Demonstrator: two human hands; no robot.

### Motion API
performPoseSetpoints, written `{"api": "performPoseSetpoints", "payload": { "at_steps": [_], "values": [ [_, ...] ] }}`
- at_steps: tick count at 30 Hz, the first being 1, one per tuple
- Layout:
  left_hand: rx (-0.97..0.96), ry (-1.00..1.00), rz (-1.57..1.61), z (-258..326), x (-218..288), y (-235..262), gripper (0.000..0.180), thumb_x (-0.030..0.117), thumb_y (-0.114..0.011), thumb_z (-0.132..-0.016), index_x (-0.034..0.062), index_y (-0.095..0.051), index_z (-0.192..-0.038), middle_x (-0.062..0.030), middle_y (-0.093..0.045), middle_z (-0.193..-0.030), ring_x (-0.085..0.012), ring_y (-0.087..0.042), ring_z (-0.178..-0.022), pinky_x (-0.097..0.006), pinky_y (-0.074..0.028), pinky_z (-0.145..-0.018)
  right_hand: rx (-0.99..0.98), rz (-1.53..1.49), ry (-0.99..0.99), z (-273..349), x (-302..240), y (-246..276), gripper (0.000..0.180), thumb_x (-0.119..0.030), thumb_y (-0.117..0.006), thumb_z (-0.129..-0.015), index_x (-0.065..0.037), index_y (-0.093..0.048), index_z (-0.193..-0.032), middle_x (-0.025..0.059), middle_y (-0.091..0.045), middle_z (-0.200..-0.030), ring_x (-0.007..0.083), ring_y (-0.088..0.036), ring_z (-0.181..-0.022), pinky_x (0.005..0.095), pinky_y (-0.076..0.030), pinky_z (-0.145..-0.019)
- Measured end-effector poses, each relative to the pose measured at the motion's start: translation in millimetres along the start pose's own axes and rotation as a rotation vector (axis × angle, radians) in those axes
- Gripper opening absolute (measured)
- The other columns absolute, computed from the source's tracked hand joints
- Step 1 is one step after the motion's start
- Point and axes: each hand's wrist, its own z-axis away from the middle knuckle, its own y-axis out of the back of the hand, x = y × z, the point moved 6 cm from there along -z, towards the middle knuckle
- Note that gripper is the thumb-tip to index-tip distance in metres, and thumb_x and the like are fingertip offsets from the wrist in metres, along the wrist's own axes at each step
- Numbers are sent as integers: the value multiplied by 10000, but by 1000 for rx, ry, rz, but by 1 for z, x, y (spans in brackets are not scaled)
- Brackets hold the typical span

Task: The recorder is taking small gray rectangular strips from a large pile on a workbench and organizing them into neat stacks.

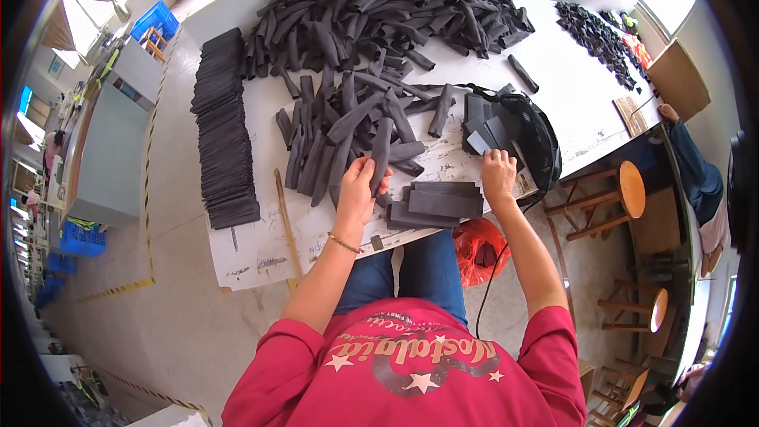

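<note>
- The small stack of flat dark pieces [435, 205] lies at the near edge of the white bench [565, 67].
- The left hand [357, 190] is just left of the small stack; its fingers pinch the lower end of a dark cloth tube [382, 146], which points up and away from the person.
- The right hand [500, 172] is to the right of the small stack and slightly beyond it. Its fingers are bent together at a pale grey card [478, 142]; I cannot tell whether they pinch it.
- The card lies among dark flat pieces in an open black bag [545, 138], beyond the small stack and to its right.
- A loose pile of dark tubes [348, 122] spreads beyond the small stack, to its left; a far bigger heap [387, 0] covers the bench farther back.
- Well left of the small stack runs a long row of folded dark cloth [225, 134], with a wooden stick [286, 221] between the two.
- A red plastic bag [474, 257] hangs or sits below the small stack, past the bench edge.
</note>
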Motion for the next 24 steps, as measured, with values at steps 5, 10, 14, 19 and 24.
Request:
{"api": "performPoseSetpoints", "payload": {
  "at_steps": [5,10,14,19,24],
  "values": [
    [-132,94,410,4,-13,10,279,304,-545,-981,31,-604,-992,-100,-646,-860,-172,-602,-688,-283,-480,-585,446,-523,-122,-7,27,42,182,-49,-592,-855,-71,-646,-1027,96,-634,-996,279,-608,-912,389,-479,-789],
    [25,143,416,24,6,0,302,316,-520,-990,57,-614,-1113,-111,-684,-952,-198,-653,-838,-307,-533,-704,443,-1185,-486,-13,36,82,345,-4,-555,-922,-67,-534,-1261,83,-569,-884,173,-530,-766,280,-452,-726],
    [-24,35,278,29,12,-8,287,276,-564,-972,37,-617,-1121,-99,-685,-974,-185,-652,-877,-314,-528,-757,278,-1492,-314,-4,1,104,309,-91,-638,-899,-52,-503,-1175,1,-485,-859,112,-447,-758,235,-407,-711],
    [-38,-177,-6,48,33,-7,210,99,-620,-927,-8,-624,-1107,-98,-694,-964,-153,-649,-881,-256,-501,-790,-84,-1474,-113,22,-55,160,246,-143,-658,-907,-49,-446,-988,-11,-422,-889,80,-398,-782,207,-355,-694],
    [-61,-338,-243,58,45,-8,227,68,-659,-899,-13,-643,-1110,0,-667,-919,-49,-573,-828,-192,-447,-739,-73,-1613,-67,30,-58,193,302,-152,-644,-906,-37,-451,-1106,2,-414,-906,87,-389,-821,231,-352,-742]
  ]
}}
